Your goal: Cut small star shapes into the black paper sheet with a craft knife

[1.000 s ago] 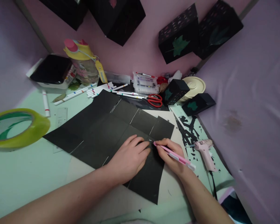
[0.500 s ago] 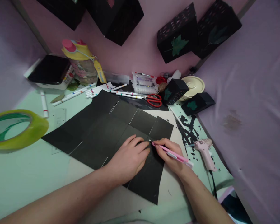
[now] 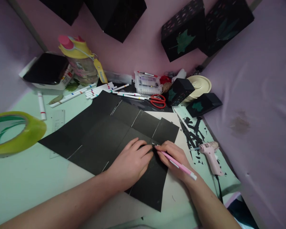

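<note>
Pink craft knife tipped steeper than half a second ago.
My left hand (image 3: 131, 163) lies flat, fingers together, pinning the black card (image 3: 105, 133); my right hand (image 3: 175, 157) grips the pink craft knife (image 3: 178, 164), tip up-left on the card, tail down-right.

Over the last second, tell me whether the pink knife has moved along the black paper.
Cannot tell. The knife tip stays at the same crease crossing on the paper, beside the left hand; only the camera shifted.
</note>
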### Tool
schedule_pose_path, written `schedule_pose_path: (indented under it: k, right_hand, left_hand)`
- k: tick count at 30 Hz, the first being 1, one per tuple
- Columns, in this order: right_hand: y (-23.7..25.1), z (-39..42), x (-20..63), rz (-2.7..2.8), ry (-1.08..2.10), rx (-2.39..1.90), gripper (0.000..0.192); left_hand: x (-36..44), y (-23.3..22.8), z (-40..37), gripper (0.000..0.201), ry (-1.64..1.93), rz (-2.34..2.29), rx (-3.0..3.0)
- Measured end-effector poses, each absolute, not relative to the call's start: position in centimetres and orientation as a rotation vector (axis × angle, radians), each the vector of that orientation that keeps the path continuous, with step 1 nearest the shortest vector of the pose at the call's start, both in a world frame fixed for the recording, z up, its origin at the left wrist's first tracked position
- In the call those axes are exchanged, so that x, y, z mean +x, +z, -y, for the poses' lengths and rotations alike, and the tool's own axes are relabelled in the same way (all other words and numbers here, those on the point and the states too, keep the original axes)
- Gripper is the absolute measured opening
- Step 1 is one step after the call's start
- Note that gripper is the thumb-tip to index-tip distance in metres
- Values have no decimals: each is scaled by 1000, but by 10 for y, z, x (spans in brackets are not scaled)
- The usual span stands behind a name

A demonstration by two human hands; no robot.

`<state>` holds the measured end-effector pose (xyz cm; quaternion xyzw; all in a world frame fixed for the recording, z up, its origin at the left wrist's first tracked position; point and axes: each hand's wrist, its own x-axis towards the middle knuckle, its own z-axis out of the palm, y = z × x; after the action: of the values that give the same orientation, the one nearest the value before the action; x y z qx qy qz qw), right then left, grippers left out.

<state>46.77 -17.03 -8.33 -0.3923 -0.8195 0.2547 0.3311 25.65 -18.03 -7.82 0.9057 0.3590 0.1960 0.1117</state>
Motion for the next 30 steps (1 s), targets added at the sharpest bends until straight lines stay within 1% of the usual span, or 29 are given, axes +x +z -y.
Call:
schedule_pose_path:
  k: [14, 22, 30]
  right_hand:
    - [-70, 166, 472, 2472, 511, -960, 13]
    - [-72, 166, 473, 2494, 472, -943, 15]
    - [-75, 169, 477, 2468, 507, -941, 14]
  left_hand:
    - [256, -78, 179, 25, 569, -1052, 2625]
    - [256, -79, 179, 26, 558, -1047, 2635]
    - [256, -78, 180, 21, 573, -1067, 2618]
